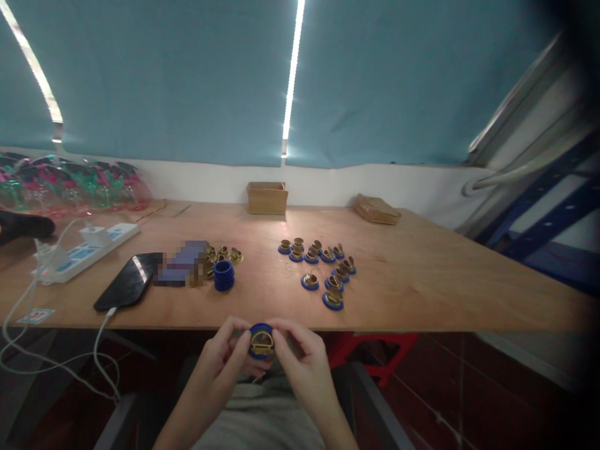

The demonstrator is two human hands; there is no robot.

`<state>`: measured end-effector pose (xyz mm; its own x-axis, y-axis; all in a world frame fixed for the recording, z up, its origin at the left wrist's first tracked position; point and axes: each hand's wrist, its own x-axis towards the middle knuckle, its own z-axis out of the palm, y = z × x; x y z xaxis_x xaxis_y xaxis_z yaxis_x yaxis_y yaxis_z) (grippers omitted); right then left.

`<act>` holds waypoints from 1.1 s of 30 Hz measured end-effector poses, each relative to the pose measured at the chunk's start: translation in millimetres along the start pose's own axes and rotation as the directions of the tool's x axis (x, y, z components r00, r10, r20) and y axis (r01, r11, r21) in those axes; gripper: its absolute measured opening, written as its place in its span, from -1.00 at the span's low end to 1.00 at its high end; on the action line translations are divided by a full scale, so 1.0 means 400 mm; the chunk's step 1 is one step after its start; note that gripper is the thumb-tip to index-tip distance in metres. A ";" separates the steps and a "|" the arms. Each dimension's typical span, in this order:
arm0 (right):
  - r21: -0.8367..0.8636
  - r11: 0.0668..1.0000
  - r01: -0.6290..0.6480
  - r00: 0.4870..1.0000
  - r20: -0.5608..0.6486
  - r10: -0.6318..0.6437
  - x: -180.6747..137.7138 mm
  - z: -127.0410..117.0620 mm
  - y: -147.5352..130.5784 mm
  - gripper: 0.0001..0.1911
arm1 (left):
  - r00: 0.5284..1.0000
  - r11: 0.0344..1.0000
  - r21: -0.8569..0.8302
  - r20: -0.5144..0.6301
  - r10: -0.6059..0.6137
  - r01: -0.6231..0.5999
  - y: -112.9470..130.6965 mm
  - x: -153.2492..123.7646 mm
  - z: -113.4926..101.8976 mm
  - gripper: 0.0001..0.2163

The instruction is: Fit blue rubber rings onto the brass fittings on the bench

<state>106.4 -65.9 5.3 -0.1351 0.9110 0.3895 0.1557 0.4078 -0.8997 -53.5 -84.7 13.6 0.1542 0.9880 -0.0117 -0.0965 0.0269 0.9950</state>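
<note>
Just off the table's front edge, my left hand (224, 357) and my right hand (300, 357) pinch opposite sides of a round gold metal fitting with a blue ring (261, 344). Its face is turned up toward me. A short stack of blue rings (224, 276) stands on the table, with loose gold fittings (224, 253) behind it. Right of centre lie several gold fittings set in blue rings (310, 280), some with their lids standing up.
A wooden table (422, 281) spreads before me. On the left are a black phone (129, 281) on a white cable, a blurred patch (182, 264) and a power strip (89, 253). Bagged spray bottles (70, 184), a cardboard box (267, 200) and a brown packet (377, 209) sit behind.
</note>
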 end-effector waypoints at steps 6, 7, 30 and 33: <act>-0.055 0.998 -0.022 0.997 0.077 0.027 0.006 -0.018 -0.015 -0.85 | 0.993 0.999 -0.014 -0.112 0.046 -0.048 -0.004 0.002 0.015 -0.72; -0.079 0.997 -0.011 0.995 0.103 0.019 0.005 -0.022 -0.018 -0.83 | 0.994 0.999 -0.011 -0.101 0.041 -0.043 -0.004 0.001 0.017 -0.72; 0.004 0.993 -0.119 0.968 0.224 0.115 -0.010 -0.036 -0.021 -0.74 | 0.997 0.977 -0.204 0.037 0.071 -0.062 -0.036 -0.014 0.029 -0.50; 0.015 0.994 -0.105 0.970 0.221 0.099 -0.012 -0.033 -0.027 -0.75 | 0.997 0.985 -0.162 0.031 0.065 -0.059 -0.027 -0.014 0.028 -0.48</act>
<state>118.5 -73.7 15.8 -0.3316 0.9109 0.2456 0.1544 0.3092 -0.9384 -42.1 -92.2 4.2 0.1776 0.9825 0.0557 -0.2638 -0.0070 0.9645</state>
